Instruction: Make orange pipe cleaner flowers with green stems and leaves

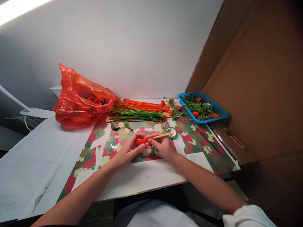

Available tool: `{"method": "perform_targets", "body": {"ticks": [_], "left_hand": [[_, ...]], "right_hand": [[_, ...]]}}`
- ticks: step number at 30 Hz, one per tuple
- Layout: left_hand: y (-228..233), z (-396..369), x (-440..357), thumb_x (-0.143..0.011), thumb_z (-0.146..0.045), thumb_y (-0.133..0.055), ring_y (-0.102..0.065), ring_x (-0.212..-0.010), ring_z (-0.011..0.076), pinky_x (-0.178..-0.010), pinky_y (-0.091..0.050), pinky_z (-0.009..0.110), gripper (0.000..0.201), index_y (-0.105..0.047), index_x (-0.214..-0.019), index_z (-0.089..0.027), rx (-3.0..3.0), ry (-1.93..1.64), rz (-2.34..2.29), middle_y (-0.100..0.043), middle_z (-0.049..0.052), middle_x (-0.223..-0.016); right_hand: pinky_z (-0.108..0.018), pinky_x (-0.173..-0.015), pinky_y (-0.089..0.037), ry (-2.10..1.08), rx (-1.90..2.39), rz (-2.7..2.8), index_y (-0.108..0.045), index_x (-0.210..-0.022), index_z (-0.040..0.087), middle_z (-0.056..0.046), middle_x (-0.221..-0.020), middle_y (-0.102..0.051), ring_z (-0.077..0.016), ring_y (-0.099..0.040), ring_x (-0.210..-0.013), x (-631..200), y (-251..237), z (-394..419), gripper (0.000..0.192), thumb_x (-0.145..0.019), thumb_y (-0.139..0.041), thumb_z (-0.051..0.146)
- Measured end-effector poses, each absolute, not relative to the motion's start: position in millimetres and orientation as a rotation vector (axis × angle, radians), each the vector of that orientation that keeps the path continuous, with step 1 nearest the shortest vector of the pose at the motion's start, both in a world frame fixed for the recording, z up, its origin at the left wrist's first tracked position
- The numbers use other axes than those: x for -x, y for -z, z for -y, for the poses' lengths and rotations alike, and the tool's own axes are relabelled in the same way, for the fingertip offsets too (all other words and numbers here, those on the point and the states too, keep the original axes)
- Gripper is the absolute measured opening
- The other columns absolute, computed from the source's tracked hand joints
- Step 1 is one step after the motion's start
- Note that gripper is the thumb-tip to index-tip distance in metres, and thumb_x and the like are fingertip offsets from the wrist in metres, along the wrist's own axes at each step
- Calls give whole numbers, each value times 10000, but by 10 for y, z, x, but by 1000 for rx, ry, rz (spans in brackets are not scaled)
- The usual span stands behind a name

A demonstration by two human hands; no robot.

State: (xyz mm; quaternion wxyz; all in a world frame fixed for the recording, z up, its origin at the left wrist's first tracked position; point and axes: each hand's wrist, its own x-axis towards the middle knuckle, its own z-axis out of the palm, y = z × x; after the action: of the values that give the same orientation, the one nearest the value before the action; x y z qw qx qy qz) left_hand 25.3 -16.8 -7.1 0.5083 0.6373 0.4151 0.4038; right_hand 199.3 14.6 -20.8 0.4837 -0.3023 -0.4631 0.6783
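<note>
A thin wooden stick (164, 135) with an orange pipe cleaner (143, 140) wound round one end is held between my two hands. My left hand (132, 147) is closed round the orange wound end. My right hand (163, 146) is closed where the winding meets the bare wood, its fingertips against my left fingers. The stick's bare tip points right, over a roll of green tape (174, 136). Two green leaf pieces, a dark curled one (115, 127) and a longer one (128, 126), lie beyond my left hand.
Behind lie bundles of orange pipe cleaners (144, 104) and green pipe cleaners (137, 114). An orange plastic bag (80, 97) stands left. Finished orange flowers on a stem (170, 107) lie near a blue basket (223, 117) of leaves. A cardboard wall (260, 78) bounds the right side.
</note>
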Motion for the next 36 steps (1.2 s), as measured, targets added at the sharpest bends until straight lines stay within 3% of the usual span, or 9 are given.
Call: {"method": "perform_targets", "body": {"ticks": [2, 3, 7, 10, 16, 20, 28, 36], "left_hand": [[76, 175, -239, -846, -349, -633, -587, -820, 146, -729, -492, 281, 379, -498, -1179, -228, -1740, -1139, -1117, -588, 54, -1040], [83, 171, -227, -845, -310, -634, -593, -822, 145, -745, -496, 287, 370, -506, -1183, -230, -1839, -1202, -1175, -592, 50, -1034], [107, 128, -179, -881, -239, -584, -602, -690, 124, -682, -501, 265, 151, -610, -1025, -200, -2071, -1351, -1264, -623, 10, -819], [95, 112, -167, -881, -215, -588, -615, -670, 120, -639, -506, 245, 101, -645, -959, -185, -2137, -1429, -1261, -664, 16, -793], [67, 125, -171, -859, -201, -624, -616, -617, 107, -581, -506, 220, 71, -682, -890, -175, -2195, -1512, -1244, -706, 18, -751], [74, 115, -141, -839, -212, -648, -646, -636, 116, -590, -531, 219, 83, -698, -893, -174, -2080, -1542, -1300, -722, 21, -771], [61, 124, -101, -823, -301, -670, -695, -634, 155, -606, -587, 263, 200, -731, -961, -169, -1746, -1422, -1266, -744, 41, -770], [86, 114, -80, -790, -311, -702, -691, -598, 152, -571, -576, 252, 181, -732, -894, -166, -1705, -1414, -1303, -730, 30, -727]], "right_hand": [[-205, -536, -520, -1710, 767, 929, -690, -768, 182, 24, -596, -675, -101, -627, -533, -2012, 200, -206, 346, -565, -861, 403], [-196, -526, -515, -1731, 782, 866, -679, -757, 177, 25, -586, -675, -94, -624, -519, -2026, 196, -233, 372, -544, -870, 415], [-182, -506, -508, -1798, 811, 788, -652, -746, 167, 26, -571, -676, -79, -612, -486, -2076, 173, -282, 410, -519, -881, 420], [-170, -509, -504, -1840, 822, 771, -648, -744, 163, 24, -568, -674, -71, -609, -486, -2081, 155, -262, 403, -518, -887, 395], [-189, -507, -491, -1873, 830, 778, -670, -781, 149, 8, -573, -666, -87, -610, -496, -2093, 120, -267, 337, -627, -827, 404], [-193, -461, -432, -1664, 827, 707, -667, -832, 164, 37, -501, -582, -79, -533, -458, -2174, 86, -358, 343, -754, -695, 497], [-201, -446, -370, -1465, 859, 698, -596, -729, 193, 63, -507, -494, -57, -419, -435, -2264, 134, -445, 320, -690, -734, 479], [-210, -448, -392, -1458, 894, 796, -590, -732, 200, 54, -525, -510, -74, -449, -463, -2257, 121, -419, 346, -678, -733, 510]]}}
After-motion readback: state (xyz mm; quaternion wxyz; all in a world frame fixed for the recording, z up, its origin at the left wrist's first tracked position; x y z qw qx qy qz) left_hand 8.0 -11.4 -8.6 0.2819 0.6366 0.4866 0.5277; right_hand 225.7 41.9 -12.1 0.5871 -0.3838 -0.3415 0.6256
